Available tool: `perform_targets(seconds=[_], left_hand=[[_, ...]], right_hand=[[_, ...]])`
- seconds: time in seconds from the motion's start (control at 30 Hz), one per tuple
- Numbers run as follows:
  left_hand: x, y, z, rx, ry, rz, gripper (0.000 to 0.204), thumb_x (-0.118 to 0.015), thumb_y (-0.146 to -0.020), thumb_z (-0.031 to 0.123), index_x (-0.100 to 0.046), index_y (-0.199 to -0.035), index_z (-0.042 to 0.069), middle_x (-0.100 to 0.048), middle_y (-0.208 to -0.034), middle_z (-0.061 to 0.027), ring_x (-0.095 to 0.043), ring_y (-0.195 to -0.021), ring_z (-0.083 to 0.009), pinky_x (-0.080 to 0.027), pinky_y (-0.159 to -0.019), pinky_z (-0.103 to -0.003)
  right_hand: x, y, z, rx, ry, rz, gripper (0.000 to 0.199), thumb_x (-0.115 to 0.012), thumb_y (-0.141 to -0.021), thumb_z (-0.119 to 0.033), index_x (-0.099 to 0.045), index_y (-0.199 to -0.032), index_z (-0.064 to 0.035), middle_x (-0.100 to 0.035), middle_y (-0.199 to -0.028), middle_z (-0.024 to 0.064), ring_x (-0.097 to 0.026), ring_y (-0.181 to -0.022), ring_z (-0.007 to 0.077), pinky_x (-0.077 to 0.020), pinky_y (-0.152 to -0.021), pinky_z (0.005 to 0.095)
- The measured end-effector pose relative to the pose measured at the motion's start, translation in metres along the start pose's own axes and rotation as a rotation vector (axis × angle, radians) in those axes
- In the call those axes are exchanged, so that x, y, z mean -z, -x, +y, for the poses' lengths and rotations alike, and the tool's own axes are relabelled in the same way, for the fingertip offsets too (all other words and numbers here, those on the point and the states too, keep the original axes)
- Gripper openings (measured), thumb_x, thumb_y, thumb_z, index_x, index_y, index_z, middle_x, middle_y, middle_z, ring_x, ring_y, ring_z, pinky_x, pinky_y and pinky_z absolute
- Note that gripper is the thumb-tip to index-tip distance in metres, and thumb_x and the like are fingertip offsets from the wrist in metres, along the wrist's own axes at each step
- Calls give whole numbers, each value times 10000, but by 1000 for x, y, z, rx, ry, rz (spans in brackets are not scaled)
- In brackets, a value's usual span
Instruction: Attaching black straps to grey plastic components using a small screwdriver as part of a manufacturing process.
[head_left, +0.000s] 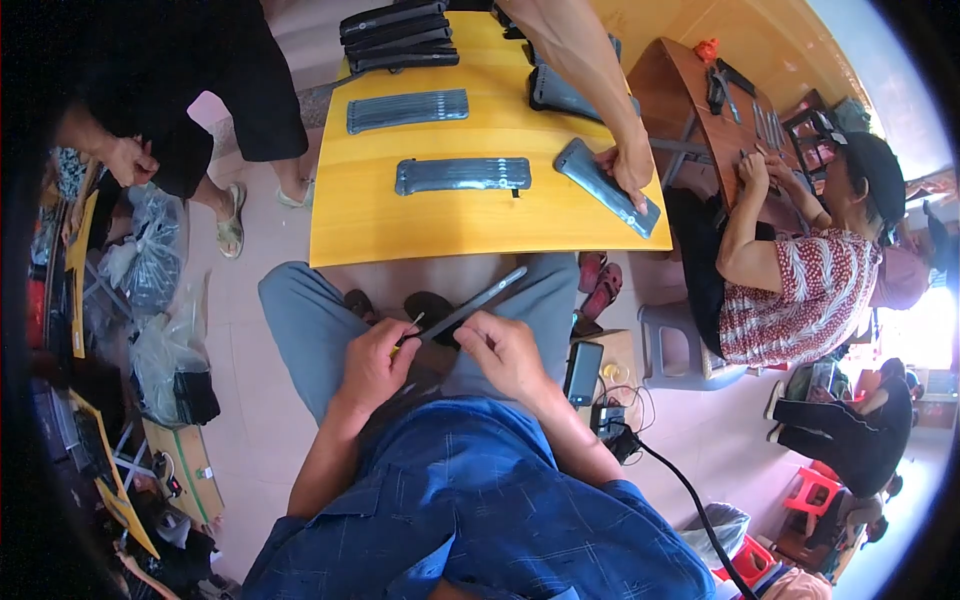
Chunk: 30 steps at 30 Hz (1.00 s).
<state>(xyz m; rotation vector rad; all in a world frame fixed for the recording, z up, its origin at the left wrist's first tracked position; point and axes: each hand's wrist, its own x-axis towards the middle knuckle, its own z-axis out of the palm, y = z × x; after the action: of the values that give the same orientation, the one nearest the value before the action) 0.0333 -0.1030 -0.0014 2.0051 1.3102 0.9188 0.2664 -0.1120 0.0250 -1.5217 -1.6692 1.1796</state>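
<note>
Over my lap, a narrow dark grey strip (490, 291) with a rounded end slants up to the right between my hands. My left hand (377, 362) is closed at its lower end, around a small tool (417, 320) with a thin pale tip and a bit of yellow; its kind is unclear. My right hand (502, 352) is closed beside the strip, thumb near it, its other fingers mostly hidden. On the yellow table ahead lie flat bundles of similar strips, a middle one (463, 175) and a farther one (408, 110).
Another person's hand (628, 172) presses on a bundle (605, 188) at the right of the yellow table (360, 230). Black bundles (398, 40) are stacked at its far left. A seated person (800, 280) works at a brown table (690, 110). A black cable (690, 490) runs at my right.
</note>
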Motion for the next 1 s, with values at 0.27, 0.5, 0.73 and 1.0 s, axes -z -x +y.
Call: perform_targets(seconds=[0.27, 0.5, 0.73, 1.0], left_hand=[[16, -18, 12, -136, -110, -188, 161, -730, -900, 170, -684, -1014, 64, -700, -977, -111, -698, -873, -352, -571, -697, -441], [14, -17, 17, -83, 3, -199, 163, -720, -918, 118, -683, -1034, 11, -701, -957, -167, -694, -867, -384, -568, -719, -428], [7, -13, 19, 129, 203, 6, 168, -649, -985, 131, -710, -1095, 20, -730, -958, -179, -721, -854, -362, -567, -714, -402], [5, -37, 33, 36, 72, 74, 165, -650, -971, 66, -693, -1124, 25, -726, -946, -181, -733, -832, -327, -557, -709, -372]], right_hand=[[-1, -14, -19, 458, 245, 65, 236, -714, -905, -148, -671, -1106, -32, -708, -1060, 174, -666, -1008, 407, -532, -854, 485], [-11, -7, -12, 254, 208, -14, 222, -692, -927, -129, -675, -1131, -42, -713, -972, 200, -700, -897, 411, -566, -758, 457], [-22, -16, 13, -24, -520, 209, 99, -589, -1057, -102, -635, -1121, -43, -685, -922, 24, -667, -797, 79, -543, -665, 254], [-2, -38, -2, -111, -806, 173, 134, -576, -1080, -175, -560, -1200, -119, -647, -923, -14, -664, -764, 95, -505, -676, 212]])
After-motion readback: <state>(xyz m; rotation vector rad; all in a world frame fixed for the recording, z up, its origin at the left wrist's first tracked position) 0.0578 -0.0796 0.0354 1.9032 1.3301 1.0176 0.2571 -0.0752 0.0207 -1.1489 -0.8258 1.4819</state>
